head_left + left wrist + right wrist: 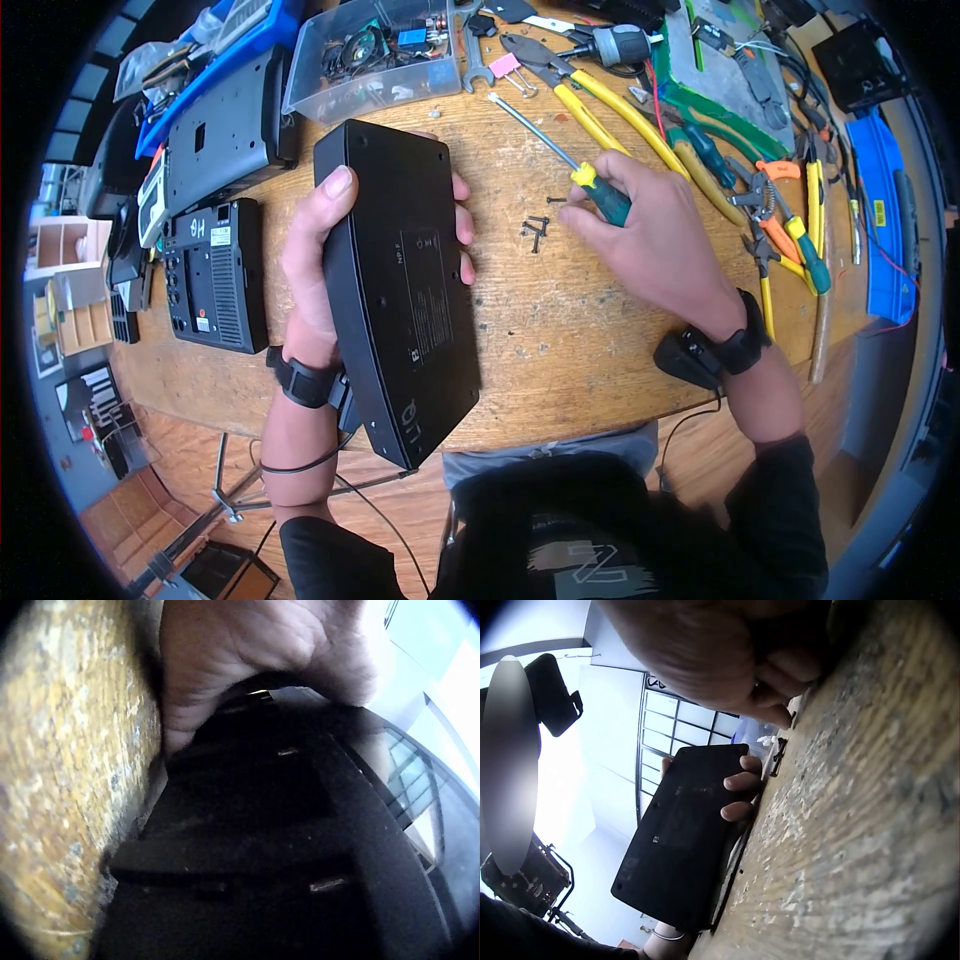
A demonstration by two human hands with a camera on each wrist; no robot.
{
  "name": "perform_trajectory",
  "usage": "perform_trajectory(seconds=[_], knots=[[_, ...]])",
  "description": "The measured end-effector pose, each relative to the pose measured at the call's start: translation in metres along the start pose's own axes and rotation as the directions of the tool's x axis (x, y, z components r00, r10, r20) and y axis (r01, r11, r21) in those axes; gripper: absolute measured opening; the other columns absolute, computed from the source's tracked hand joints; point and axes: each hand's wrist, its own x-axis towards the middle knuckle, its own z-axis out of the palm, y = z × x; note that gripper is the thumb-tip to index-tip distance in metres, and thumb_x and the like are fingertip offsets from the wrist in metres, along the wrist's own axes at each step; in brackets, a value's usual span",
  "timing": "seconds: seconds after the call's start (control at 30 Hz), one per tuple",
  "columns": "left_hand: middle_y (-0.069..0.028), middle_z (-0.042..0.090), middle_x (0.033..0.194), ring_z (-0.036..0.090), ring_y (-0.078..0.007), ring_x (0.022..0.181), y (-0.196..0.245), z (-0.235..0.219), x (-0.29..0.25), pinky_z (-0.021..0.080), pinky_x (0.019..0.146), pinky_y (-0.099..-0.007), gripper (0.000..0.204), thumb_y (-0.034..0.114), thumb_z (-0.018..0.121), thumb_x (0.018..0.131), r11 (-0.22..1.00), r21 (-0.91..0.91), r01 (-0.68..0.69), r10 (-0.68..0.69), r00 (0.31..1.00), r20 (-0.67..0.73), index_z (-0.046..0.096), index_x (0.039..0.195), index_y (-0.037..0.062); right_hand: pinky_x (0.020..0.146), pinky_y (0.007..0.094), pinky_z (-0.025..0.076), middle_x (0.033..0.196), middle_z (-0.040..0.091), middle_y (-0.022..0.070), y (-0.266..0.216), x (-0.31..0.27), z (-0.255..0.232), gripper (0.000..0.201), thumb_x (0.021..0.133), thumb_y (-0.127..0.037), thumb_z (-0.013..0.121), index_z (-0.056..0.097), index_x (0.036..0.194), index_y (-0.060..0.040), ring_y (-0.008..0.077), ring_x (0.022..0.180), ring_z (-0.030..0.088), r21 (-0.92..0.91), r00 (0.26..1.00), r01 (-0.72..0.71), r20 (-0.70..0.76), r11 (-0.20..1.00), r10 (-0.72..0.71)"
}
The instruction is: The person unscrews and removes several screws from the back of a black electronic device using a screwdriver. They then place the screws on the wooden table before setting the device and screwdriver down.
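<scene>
My left hand (318, 240) grips a black electronic device casing (405, 250) by its long sides, thumb over the near edge and fingertips round the far one. The casing is tilted up from the table, its face with printed lettering toward the head camera. In the left wrist view the dark ribbed side of the casing (247, 817) lies below the palm. My right hand (655, 230) holds a screwdriver (605, 198) with a green and yellow handle, its blade pointing away to the upper left. That hand's fingertips are down at the table beside several small dark screws (537, 230).
A second black device (215, 270) and a larger black panel (225, 115) lie at the left. Behind stands a clear plastic box (375, 85) of parts. Yellow-handled cutters (600, 110), a wrench (474, 50) and pliers (775, 210) crowd the back and right of the wooden table (560, 370).
</scene>
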Motion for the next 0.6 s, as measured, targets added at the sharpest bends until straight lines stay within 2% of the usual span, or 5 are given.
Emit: perform_trajectory(seconds=[0.23, 0.37, 0.47, 0.53, 0.6], knots=[[-0.0229, 0.066, 0.114, 0.070, -0.0301, 0.092, -0.001, -0.005, 0.001, 0.063, 0.073, -0.0450, 0.076, 0.060, 0.051, 0.095, 1.000, -0.024, -0.003, 0.003, 1.000, 0.021, 0.056, 0.128, -0.0087, 0.065, 0.0477, 0.048, 0.075, 0.064, 0.0258, -0.007, 0.012, -0.003, 0.024, 0.086, -0.016, 0.075, 0.066, 0.091, 0.0059, 0.0431, 0.072, 0.066, -0.056, 0.991, 0.041, 0.127, 0.998, -0.033], [-0.0215, 0.065, 0.115, 0.068, -0.0292, 0.092, 0.001, -0.003, -0.001, 0.061, 0.071, -0.0430, 0.083, 0.067, 0.046, 0.096, 0.999, 0.037, 0.028, -0.028, 1.000, -0.001, 0.049, 0.138, -0.0047, 0.064, 0.0480, 0.047, 0.073, 0.062, 0.0251, -0.006, 0.015, -0.002, 0.025, 0.087, -0.017, 0.075, 0.067, 0.086, 0.0058, 0.0433, 0.069, 0.063, -0.065, 0.990, 0.040, 0.137, 0.997, -0.031], [-0.0215, 0.065, 0.114, 0.069, -0.0295, 0.091, 0.001, 0.000, -0.002, 0.061, 0.073, -0.0436, 0.080, 0.063, 0.048, 0.096, 1.000, 0.010, 0.021, -0.021, 1.000, -0.007, 0.052, 0.134, -0.0064, 0.064, 0.0456, 0.047, 0.070, 0.061, 0.0230, -0.008, 0.013, -0.003, 0.025, 0.087, -0.018, 0.075, 0.067, 0.087, 0.0054, 0.0400, 0.065, 0.062, -0.061, 0.989, -0.030, 0.141, 0.998, 0.039], [-0.0226, 0.066, 0.115, 0.070, -0.0301, 0.092, 0.002, -0.002, -0.002, 0.062, 0.075, -0.0451, 0.075, 0.058, 0.052, 0.095, 1.000, -0.026, 0.004, -0.003, 1.000, 0.021, 0.056, 0.128, -0.0088, 0.064, 0.0426, 0.047, 0.070, 0.063, 0.0200, -0.006, 0.012, -0.005, 0.025, 0.088, -0.019, 0.076, 0.069, 0.088, 0.0048, 0.0329, 0.063, 0.062, -0.025, 0.985, -0.077, 0.150, 0.997, 0.080], [-0.0227, 0.063, 0.117, 0.068, -0.0305, 0.095, -0.001, -0.001, -0.004, 0.061, 0.075, -0.0459, 0.080, 0.062, 0.051, 0.094, 0.998, -0.048, 0.031, -0.030, 0.999, 0.036, 0.050, 0.137, -0.0051, 0.064, 0.0391, 0.049, 0.071, 0.066, 0.0166, -0.006, 0.010, -0.007, 0.025, 0.089, -0.020, 0.076, 0.070, 0.090, 0.0042, 0.0252, 0.063, 0.062, 0.060, 0.984, -0.105, 0.149, 0.993, 0.095]])
